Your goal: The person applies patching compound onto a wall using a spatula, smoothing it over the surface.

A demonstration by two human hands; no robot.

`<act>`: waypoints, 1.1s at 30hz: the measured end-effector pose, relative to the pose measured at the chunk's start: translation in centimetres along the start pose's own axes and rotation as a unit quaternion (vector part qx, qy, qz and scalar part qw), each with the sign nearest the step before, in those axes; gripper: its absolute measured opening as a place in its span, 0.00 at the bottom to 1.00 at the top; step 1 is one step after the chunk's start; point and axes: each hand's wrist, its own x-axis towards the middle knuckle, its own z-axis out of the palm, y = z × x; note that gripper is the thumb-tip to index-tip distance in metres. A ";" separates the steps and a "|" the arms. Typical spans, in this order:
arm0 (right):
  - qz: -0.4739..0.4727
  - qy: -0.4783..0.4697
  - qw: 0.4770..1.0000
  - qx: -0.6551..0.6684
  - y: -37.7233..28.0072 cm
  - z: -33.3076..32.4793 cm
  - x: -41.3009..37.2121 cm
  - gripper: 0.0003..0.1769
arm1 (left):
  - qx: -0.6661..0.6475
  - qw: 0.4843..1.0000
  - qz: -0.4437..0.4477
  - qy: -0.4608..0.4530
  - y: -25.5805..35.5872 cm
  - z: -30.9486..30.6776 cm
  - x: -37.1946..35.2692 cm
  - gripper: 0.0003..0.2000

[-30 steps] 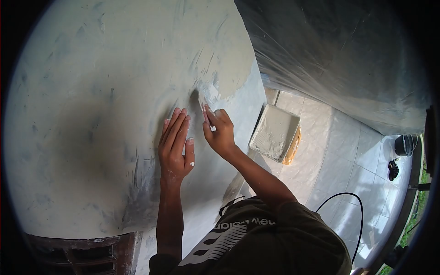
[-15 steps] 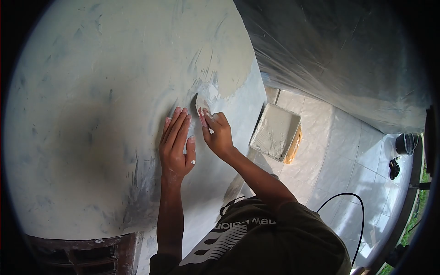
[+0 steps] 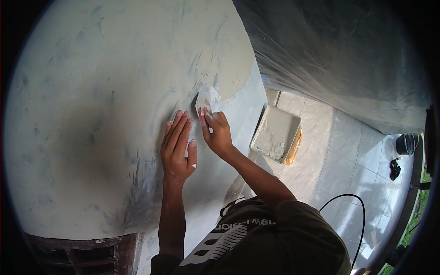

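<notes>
My right hand point(image 3: 218, 135) grips a putty knife point(image 3: 203, 101) whose broad blade is smeared with pale filler. The blade lies close against the wall point(image 3: 110, 68), beside a patch of wet white filler point(image 3: 215, 91). To the left, my left hand point(image 3: 176, 149) is stretched out along the wall, fingers extended side by side and thumb apart. White filler clings to its thumb and fingertips.
On the sheet-covered tiled floor point(image 3: 343, 137) at right stands a rectangular tray point(image 3: 277, 133) of filler. Plastic sheeting point(image 3: 339, 59) hangs beyond it. A black bucket point(image 3: 404, 144) and a black cable point(image 3: 362, 215) are farther right. A wooden window frame point(image 3: 123, 254) is at lower left.
My left hand has shifted very slightly down and right along the wall. The putty knife and my right hand have hardly moved.
</notes>
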 end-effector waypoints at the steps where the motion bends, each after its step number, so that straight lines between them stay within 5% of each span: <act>1: -0.030 0.019 0.999 0.037 -0.3 -0.7 -0.7 0.24 | 0.000 1.000 0.002 0.000 -0.1 0.1 -0.1 0.19; 8: 0.174 0.129 0.951 0.222 4.4 -2.7 8.1 0.06 | 0.001 1.000 0.002 -0.001 -0.2 0.4 -0.6 0.20; 14: 0.100 0.145 0.963 0.203 7.8 -2.8 10.3 0.09 | 0.001 1.000 -0.003 -0.003 -0.1 0.2 -0.6 0.20; 21: 0.147 0.091 0.984 0.049 4.9 -2.6 11.4 0.15 | -0.009 1.000 -0.001 -0.011 0.1 0.5 -0.4 0.20; 24: 0.020 0.126 0.988 -0.088 4.4 0.0 11.8 0.17 | -0.013 1.000 0.009 -0.008 0.2 0.6 -0.5 0.20; 33: 0.029 0.068 0.994 -0.083 0.7 2.0 7.8 0.25 | -0.027 1.000 0.002 0.001 0.5 -0.2 -1.7 0.20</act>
